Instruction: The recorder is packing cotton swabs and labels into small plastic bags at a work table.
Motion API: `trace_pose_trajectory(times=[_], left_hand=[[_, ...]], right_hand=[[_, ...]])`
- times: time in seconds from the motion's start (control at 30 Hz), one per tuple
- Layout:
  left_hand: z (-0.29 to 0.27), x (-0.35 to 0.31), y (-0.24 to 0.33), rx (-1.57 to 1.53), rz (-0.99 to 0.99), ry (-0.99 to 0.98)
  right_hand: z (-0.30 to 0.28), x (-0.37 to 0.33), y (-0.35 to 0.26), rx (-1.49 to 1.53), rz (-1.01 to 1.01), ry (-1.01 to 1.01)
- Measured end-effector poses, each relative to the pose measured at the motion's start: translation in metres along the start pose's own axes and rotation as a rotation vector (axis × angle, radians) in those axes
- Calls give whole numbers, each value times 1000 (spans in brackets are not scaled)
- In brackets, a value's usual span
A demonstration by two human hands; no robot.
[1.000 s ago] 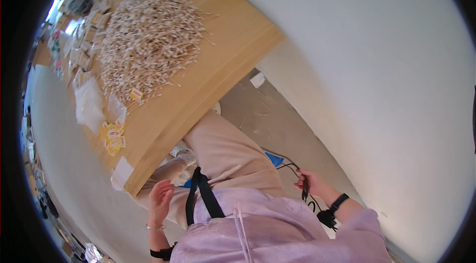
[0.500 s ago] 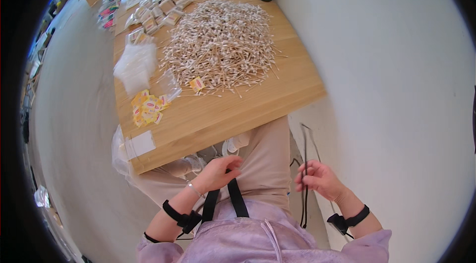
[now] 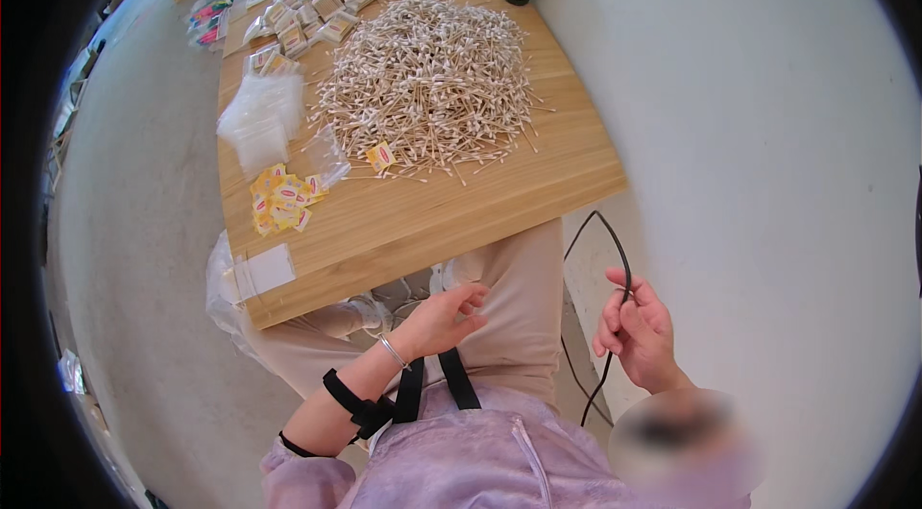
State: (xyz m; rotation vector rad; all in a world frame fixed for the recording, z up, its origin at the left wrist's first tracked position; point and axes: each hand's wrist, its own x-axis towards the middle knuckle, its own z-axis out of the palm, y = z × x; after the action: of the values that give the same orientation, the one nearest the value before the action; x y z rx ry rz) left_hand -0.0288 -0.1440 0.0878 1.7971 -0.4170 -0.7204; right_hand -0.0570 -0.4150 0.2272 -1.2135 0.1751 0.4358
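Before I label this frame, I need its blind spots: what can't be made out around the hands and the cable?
Head view only:
- Black cable: lower end hidden behind the lilac top.
- Right hand: wrist blurred out.
- Left hand: palm faces away.
- Yellow packets: print too small.

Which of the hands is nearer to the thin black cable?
Right. The right hand pinches the thin black cable beside the wooden table; the left hand is over the lap, apart from it.
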Motion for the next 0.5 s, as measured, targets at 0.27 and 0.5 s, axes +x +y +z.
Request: trace_pose_trajectory(times=[0.27, 0.5], left_hand=[[4, -4, -17, -520, -134, 177], [8, -2, -52, -257, -180, 460]], right_hand=[[45, 46, 100, -912, 28, -750], [52, 78, 141, -1343, 370, -973]])
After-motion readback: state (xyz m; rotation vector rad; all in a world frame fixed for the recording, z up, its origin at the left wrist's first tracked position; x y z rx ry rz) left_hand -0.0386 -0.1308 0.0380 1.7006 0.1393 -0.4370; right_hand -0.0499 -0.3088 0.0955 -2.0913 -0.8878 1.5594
